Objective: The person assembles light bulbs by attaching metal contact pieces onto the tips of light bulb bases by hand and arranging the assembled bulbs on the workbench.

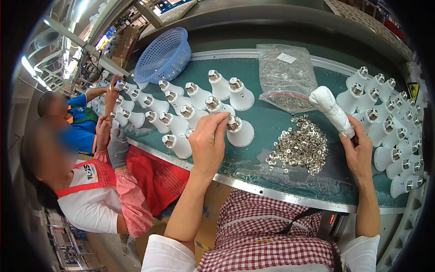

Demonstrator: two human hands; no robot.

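Observation:
My left hand (pixel 207 143) is raised among the white bulbs with metal caps, its fingers pinched together; what they hold, if anything, is too small to make out. Just right of its fingertips stands a bulb (pixel 241 133). My right hand (pixel 358 147) grips the lower end of a white wrapped stick (pixel 331 109), which tilts up to the left. Between my hands a heap of small round metal pieces (pixel 301 147) lies on the green table (pixel 253 158). Behind the heap rests a clear plastic bag (pixel 285 72) full of small metal parts.
Rows of bulbs (pixel 392 133) stand at the right edge, and more stand at the centre left. A blue perforated basket (pixel 163 56) sits at the back left. Two co-workers sit on the left, one in a red apron (pixel 149 181), their hands near the bulbs.

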